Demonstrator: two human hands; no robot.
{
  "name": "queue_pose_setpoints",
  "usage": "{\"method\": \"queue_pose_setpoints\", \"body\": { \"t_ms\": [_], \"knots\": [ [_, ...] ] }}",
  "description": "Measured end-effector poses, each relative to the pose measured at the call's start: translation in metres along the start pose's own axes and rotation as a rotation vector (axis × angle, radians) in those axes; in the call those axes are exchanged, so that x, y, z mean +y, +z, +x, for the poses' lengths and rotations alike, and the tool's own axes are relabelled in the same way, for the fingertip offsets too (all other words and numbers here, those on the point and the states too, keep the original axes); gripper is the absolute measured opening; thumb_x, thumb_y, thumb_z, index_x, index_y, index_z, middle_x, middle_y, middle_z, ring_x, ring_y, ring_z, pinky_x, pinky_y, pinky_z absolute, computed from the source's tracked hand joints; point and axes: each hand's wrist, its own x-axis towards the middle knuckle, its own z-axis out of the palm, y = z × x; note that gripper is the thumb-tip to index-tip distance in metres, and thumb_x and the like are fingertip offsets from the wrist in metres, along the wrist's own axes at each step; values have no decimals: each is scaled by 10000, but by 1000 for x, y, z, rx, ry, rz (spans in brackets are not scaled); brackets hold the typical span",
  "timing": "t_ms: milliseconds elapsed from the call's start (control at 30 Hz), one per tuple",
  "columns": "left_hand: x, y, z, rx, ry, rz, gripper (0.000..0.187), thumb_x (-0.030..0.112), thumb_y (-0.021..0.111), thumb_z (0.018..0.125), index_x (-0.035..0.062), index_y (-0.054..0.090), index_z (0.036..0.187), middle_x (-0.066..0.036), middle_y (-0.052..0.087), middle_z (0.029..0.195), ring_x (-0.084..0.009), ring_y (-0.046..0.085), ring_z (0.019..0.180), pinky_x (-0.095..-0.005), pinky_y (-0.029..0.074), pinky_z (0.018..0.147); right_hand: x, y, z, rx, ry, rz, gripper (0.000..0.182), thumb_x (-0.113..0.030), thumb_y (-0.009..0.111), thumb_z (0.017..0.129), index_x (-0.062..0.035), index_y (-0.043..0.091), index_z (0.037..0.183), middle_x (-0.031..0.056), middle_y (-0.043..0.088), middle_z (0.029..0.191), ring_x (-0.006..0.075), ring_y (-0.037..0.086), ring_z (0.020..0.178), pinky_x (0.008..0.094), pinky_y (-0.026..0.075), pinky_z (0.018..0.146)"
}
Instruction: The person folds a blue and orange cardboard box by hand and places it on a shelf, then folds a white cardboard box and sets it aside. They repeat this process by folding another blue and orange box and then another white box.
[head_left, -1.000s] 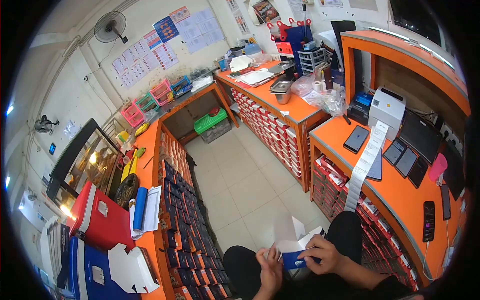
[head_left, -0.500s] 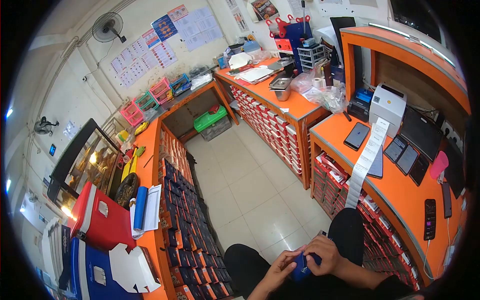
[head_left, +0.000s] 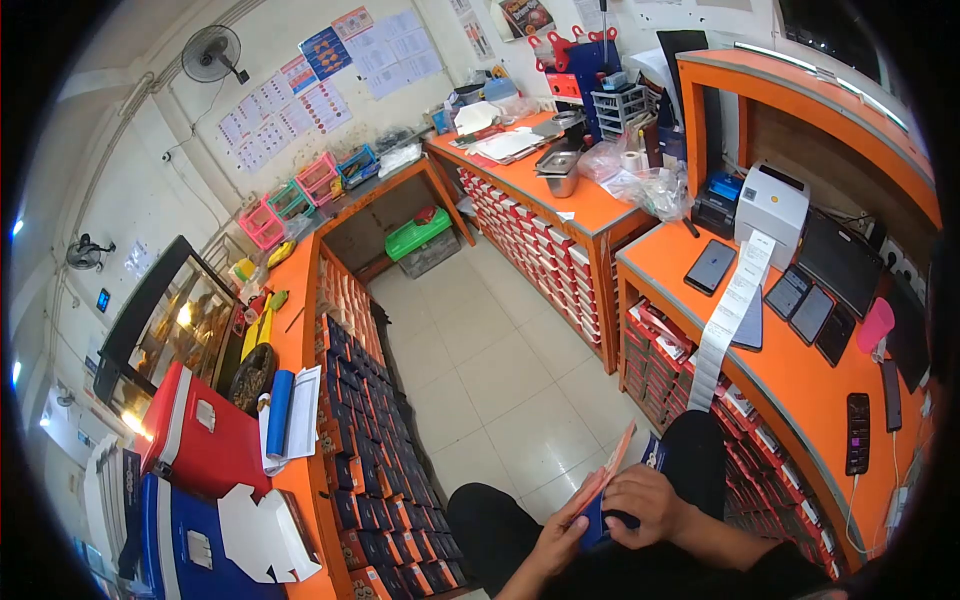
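Observation:
In my lap, between my knees, I hold a partly unfolded cardboard box (head_left: pixel 592 522) with blue, orange and white panels. My left hand (head_left: pixel 560 541) grips its near left edge, thumb on the blue side. On the right side, my right hand (head_left: pixel 640 503) is closed on the box with bent fingers. An orange-edged panel and a white and blue flap stand up beyond the fingers. Part of the box is hidden behind my hands.
Stacked folded boxes (head_left: pixel 380 500) fill the shelf under the left counter. A label printer (head_left: pixel 773 205) trails a long paper strip (head_left: pixel 728 325) down near my right knee. Phones (head_left: pixel 711 267) lie on the right desk. Red and blue coolers (head_left: pixel 205 420) stand at left.
The orange-edged panel and white and blue flap have risen above my hands; before, only a small blue part showed. Both hands stay in nearly the same place.

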Motion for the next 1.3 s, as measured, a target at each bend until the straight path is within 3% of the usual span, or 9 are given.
{"method": "queue_pose_setpoints", "body": {
  "t_ms": [167,467,533,633,733,967,1033,1133,1300],
  "knots": [
    [-3,-5,-2,29,76,193,736,391,633,1015,-30,377,1562,-191,242,1688,-292,192,1575,-416,132,1265,-5,-4,5,-24,19,12,261,-180,727,813,-60,681,1040,98,710,1021,262,698,974,387,522,798],
    [-8,3,-4,152,97,289,485,133,679,994,18,567,1451,-196,437,1594,-304,427,1469,-413,291,1220,-3,-6,1,-33,0,-11,249,-132,717,804,-55,687,1039,87,708,958,252,691,902,374,501,780],
    [11,7,-3,113,152,728,542,115,746,935,29,574,1441,-195,512,1535,-315,517,1403,-395,391,1170,-2,-8,0,-14,3,-19,249,-121,718,799,-50,686,1035,92,704,930,254,685,875,374,500,774],
    [40,14,-3,12,261,930,625,128,766,904,131,533,1484,-160,541,1485,-340,611,1276,-383,529,1046,-1,-10,1,17,98,-21,247,-90,708,788,-38,681,1028,104,686,868,269,660,816,387,502,753],
    [65,21,-5,-193,166,1114,615,145,774,899,155,527,1462,-143,504,1473,-356,631,1222,-402,583,962,1,-8,0,99,94,82,247,-64,691,779,-33,679,1024,113,663,876,275,641,791,394,502,723],
    [52,6,-5,-167,179,1193,559,160,858,825,102,602,1319,-150,510,1388,-319,654,1194,-398,630,902,-5,-2,-1,41,71,29,229,-48,690,772,-36,683,1000,121,636,961,287,626,778,390,511,708],
    [37,1,-8,257,86,1025,601,115,891,783,71,564,1284,-169,510,1357,-285,660,1170,-370,660,823,-5,-3,0,23,49,6,217,-47,691,774,-37,684,991,120,633,955,289,624,776,392,514,711],
    [21,4,-3,439,187,869,648,74,913,748,56,530,1271,-184,496,1365,-252,662,1126,-319,674,762,-3,-3,-2,55,63,-18,197,-52,695,775,-42,687,972,116,622,935,290,617,771,396,517,715],
    [6,9,-11,153,403,1097,626,95,846,810,38,552,1361,-190,601,1280,-322,627,1138,-418,518,951,0,2,-2,91,75,47,212,-73,704,777,-31,686,985,123,606,931,296,617,786,396,521,714]
  ]
}}
